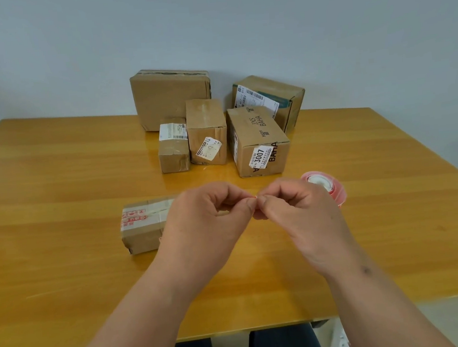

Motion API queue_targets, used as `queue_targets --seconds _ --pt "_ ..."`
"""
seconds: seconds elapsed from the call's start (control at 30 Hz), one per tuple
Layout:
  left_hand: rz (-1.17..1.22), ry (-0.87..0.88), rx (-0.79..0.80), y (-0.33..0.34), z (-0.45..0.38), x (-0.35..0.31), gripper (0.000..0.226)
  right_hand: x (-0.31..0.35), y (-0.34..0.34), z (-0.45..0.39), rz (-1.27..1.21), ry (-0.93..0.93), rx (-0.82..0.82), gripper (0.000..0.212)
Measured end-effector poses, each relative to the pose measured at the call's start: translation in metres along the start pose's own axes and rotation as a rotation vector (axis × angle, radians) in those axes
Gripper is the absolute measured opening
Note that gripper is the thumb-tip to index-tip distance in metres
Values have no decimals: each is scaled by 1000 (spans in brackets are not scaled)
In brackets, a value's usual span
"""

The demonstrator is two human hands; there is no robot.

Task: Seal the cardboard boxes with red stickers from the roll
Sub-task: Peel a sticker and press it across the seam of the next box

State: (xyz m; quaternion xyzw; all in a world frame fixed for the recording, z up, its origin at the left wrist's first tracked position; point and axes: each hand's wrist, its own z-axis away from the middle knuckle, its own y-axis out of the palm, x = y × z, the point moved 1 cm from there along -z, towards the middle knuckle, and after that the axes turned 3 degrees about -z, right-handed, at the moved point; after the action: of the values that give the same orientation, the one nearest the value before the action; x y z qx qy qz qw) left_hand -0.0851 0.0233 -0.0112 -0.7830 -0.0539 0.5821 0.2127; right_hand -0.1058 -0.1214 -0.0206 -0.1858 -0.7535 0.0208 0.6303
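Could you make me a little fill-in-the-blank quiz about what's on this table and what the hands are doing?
1. The left hand and right hand together pinch a tiny ____ sticker.
2. The sticker roll lies on the table to the ____ of the hands.
3. The box with printed number 3007 stands in a group of ____ boxes.
4. The near box lies partly behind the ____ hand.

Answers: red; right; five; left

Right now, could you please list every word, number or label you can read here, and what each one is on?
"JNS BAHA": top of the right front box.
"3007": white label on that box's front; "BAHA" printed beside it.
Shipping labels on the small box, the middle box and the back right box: too small to read.
Red print on the near box: blurred.
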Motion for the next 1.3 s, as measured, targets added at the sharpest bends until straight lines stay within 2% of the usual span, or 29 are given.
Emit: queue_targets --seconds 0.23,0.37,0.5,0.63,0.7,0.77,0.87,0.97,1.03,1.1,1.2,1.3 --pt "77 -128 -65 2 -4 6 16 -1 1 1 102 -71 -20 18" --pt "212 -241 -150 -10 -11 16 16 -7 -6 0 217 -10 -71 22" --pt "533 -292 -252 -29 -23 27 30 -6 -18 -1 538 59 -123 22" --pt "668 -240 -214 -42 -28 28 37 0 -20 0 967 189 99 16" --pt "684 -170 -139 -43 -27 25 32 0 -18 -2 991 177 92 11" --pt "667 -98 -53 -41 -25 22 19 -2 -15 -5 875 100 27 21" --pt "589 -20 55 -40 -22 22 16 2 -10 -9 643 33 -67 24" --pt "533 13 129 -41 -22 25 9 5 -1 -13 88 254 -24 17" --pt "489 32 180 -43 -21 25 9 8 7 -14 -287 437 73 31" --pt "409 69 236 -45 -19 25 12 9 10 -16 -545 540 126 49" --pt "303 78 264 -48 -17 25 14 8 10 -19 -691 565 150 57" --pt "288 50 284 -54 -15 29 13 4 12 -20 -670 490 159 41"
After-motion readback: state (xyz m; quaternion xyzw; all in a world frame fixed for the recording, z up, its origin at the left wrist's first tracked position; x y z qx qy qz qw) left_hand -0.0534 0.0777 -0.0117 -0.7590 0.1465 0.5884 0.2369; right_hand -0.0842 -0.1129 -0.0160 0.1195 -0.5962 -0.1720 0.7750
